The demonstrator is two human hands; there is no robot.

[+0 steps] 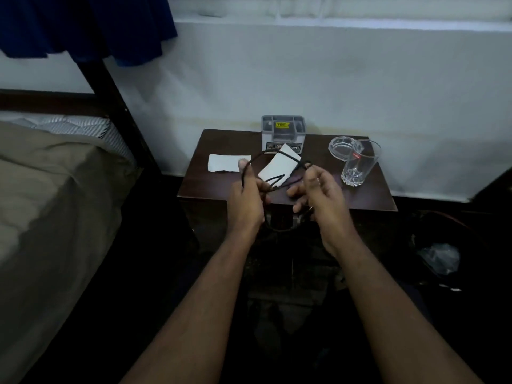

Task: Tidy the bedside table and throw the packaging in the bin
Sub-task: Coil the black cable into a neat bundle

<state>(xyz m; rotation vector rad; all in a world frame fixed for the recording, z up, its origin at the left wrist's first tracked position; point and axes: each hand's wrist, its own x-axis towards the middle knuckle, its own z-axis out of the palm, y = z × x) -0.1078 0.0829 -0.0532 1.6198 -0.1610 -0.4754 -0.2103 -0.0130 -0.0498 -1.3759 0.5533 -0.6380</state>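
Fingers of the left hand (246,194) are closed around a thin black cable (267,157), its grip clamped on loops of it at the centre of the frame, while the right hand (318,189) pinches the same cable between thumb and fingertips just to the right. The cable arcs up between the two hands and a lower loop hangs below them, in front of the desk (368,195) edge. Behind the hands, on the dark wooden desk, lie two white pieces of paper packaging: a flat one (224,162) toward the left and a tilted one (277,164) partly hidden by the cable. A small grey organiser box (283,133) with a yellow label stands at the back against the white wall. Toward the right of the desk a clear drinking glass (358,164) stands upright, just in front of a glass ashtray (343,148). A bed (55,189) with a beige cover fills the left of the frame, and blue cloth (83,23) hangs in the upper left.
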